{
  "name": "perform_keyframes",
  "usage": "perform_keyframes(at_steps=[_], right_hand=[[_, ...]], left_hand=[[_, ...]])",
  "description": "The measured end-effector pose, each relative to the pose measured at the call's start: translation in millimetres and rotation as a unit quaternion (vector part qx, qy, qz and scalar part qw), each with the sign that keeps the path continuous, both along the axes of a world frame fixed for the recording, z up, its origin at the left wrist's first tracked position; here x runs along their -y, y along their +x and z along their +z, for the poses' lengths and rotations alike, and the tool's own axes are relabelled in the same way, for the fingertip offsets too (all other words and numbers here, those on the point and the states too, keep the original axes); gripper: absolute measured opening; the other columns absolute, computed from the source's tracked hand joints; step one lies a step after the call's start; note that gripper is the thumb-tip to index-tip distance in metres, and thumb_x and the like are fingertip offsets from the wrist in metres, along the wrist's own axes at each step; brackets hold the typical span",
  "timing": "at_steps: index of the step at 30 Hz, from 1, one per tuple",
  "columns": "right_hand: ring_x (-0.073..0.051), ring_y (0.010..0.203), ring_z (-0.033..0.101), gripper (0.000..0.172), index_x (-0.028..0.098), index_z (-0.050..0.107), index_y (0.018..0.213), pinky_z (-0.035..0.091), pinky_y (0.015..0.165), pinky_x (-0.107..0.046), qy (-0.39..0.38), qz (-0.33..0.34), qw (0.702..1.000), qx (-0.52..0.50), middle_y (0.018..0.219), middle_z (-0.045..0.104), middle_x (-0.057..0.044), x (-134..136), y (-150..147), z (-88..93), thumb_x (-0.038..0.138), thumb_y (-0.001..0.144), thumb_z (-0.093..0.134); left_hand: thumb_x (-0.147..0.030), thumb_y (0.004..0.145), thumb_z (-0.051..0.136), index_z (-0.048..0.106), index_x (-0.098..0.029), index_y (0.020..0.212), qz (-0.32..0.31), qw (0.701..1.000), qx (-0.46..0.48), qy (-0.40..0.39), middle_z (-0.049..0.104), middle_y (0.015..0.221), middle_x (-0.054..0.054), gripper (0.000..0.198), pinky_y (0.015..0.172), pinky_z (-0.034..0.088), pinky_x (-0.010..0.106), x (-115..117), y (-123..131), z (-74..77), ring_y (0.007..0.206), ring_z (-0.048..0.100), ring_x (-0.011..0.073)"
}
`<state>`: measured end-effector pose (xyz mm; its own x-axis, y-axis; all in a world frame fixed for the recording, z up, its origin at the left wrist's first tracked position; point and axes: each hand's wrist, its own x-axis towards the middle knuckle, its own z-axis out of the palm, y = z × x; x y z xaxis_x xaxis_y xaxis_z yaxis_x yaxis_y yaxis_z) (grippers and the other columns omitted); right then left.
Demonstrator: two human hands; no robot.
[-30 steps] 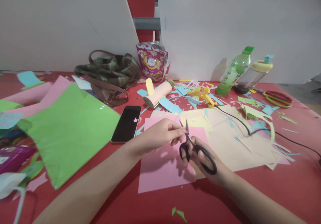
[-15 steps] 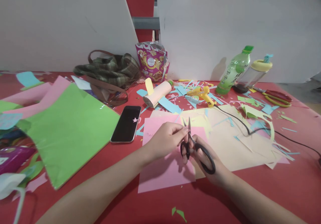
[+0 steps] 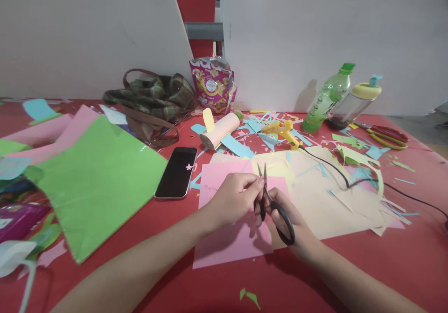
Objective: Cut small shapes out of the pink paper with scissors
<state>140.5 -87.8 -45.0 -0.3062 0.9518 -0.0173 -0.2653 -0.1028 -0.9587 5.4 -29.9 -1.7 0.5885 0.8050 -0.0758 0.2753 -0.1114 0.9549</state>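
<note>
The fingers (image 3: 250, 190) of the left hand (image 3: 236, 198) are pinched together right beside the blades of the black-handled scissors (image 3: 268, 194); whether they grip a scrap is too small to tell. The right hand (image 3: 299, 229) has its fingers clamped on the scissors, with digits through the loops, the near loop partly hidden behind the hands. The blades point away from the person and stand slightly apart above a pink sheet (image 3: 227, 251), whose middle is covered by the hands and their shadow. To its right, the cream paper (image 3: 315, 205) is partly overlaid by cut strips and a black cord (image 3: 324, 164) leading from the yellow glue gun (image 3: 284, 133). Left of the pink sheet lies a dark-screened phone (image 3: 175, 175) with a small pink star (image 3: 189, 167) on it; farther left, a green sheet (image 3: 101, 182) spreads over the red table (image 3: 168, 275). Behind the hands rests a paper-covered tube (image 3: 226, 128), its far end hard to make out. A green bottle (image 3: 325, 100) overlaps the foot of a clear, yellow-topped cup (image 3: 359, 103). At the left edge, a purple object (image 3: 21, 222) is cut off.
</note>
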Motion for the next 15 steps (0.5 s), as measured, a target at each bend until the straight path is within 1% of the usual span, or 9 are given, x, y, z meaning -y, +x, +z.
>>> perform_keyframes(at_steps=[4, 7, 11, 15], right_hand=[[-0.012, 0.058, 0.047, 0.023, 0.02, 0.039, 0.079, 0.041, 0.061, -0.029, -0.007, -0.003, 1.0, 0.006, 0.074, 0.046, -0.001, 0.2, -0.8, 1.0, 0.042, 0.076, 0.047], [-0.011, 0.055, 0.047, 0.023, 0.02, 0.038, 0.078, 0.04, 0.059, -0.029, -0.013, 0.003, 1.0, -0.002, 0.073, 0.046, 0.0, 0.8, -1.1, 1.1, 0.041, 0.076, 0.048], [-0.012, 0.057, 0.047, 0.024, 0.02, 0.037, 0.077, 0.039, 0.054, -0.027, -0.021, -0.005, 1.0, -0.003, 0.069, 0.046, 0.0, 1.0, -1.2, 0.0, 0.041, 0.075, 0.049], [-0.011, 0.057, 0.047, 0.023, 0.021, 0.037, 0.076, 0.037, 0.054, -0.026, -0.032, -0.03, 0.999, 0.021, 0.067, 0.046, 0.002, -0.1, -2.3, 0.1, 0.039, 0.074, 0.052]], left_hand=[[-0.033, 0.082, 0.031, 0.038, -0.016, 0.052, -0.002, 1.0, 0.001, -0.003, 0.05, 0.045, -0.003, 0.035, 0.05, 0.037, 0.02, 0.2, -0.5, -0.1, 0.044, 0.049, 0.0083], [-0.033, 0.082, 0.031, 0.038, -0.016, 0.052, -0.002, 1.0, 0.006, -0.004, 0.05, 0.046, -0.003, 0.035, 0.05, 0.036, 0.02, -0.2, -1.1, 1.0, 0.046, 0.048, 0.0082], [-0.034, 0.082, 0.032, 0.039, -0.016, 0.052, 0.005, 1.0, -0.002, -0.004, 0.047, 0.047, -0.003, 0.036, 0.05, 0.034, 0.02, -1.0, -1.6, 1.6, 0.046, 0.045, 0.0081], [-0.033, 0.081, 0.033, 0.041, -0.015, 0.052, 0.01, 1.0, -0.009, -0.001, 0.041, 0.047, -0.004, 0.034, 0.049, 0.033, 0.02, -1.8, -1.9, 0.3, 0.047, 0.04, 0.0074]])
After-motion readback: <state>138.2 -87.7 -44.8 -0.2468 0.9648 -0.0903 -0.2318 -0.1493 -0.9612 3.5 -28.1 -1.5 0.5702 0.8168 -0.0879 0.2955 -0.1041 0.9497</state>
